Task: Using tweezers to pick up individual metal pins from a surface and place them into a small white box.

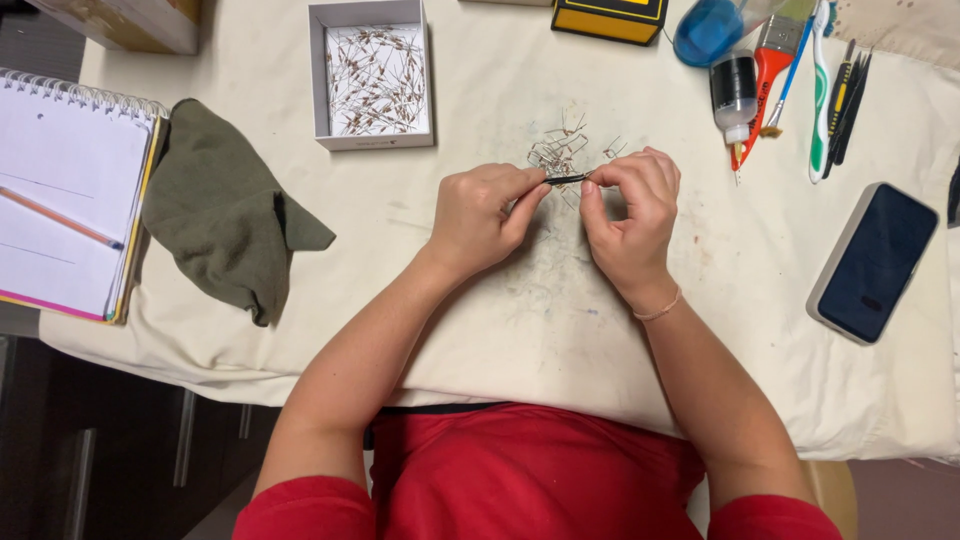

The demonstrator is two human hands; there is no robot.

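Observation:
My left hand (485, 212) pinches a thin black tool (566, 179), probably tweezers, that points right toward my right hand (630, 210). My right hand's thumb and fingers close around the tool's tip, where a tiny wire part seems held; it is too small to make out. Both hands hover over the white cloth-covered table (520, 300). Just beyond them lies a small heap of bent wire components (562, 150). A white open box (372, 75) with several straight wire-leaded components stands farther back left.
An olive cloth (225, 210) and a spiral notebook (70, 190) with a pencil lie at the left. At the right are a dark phone (873, 262), tweezers, a toothbrush, a paintbrush, a small bottle (735, 95) and a blue container (708, 30).

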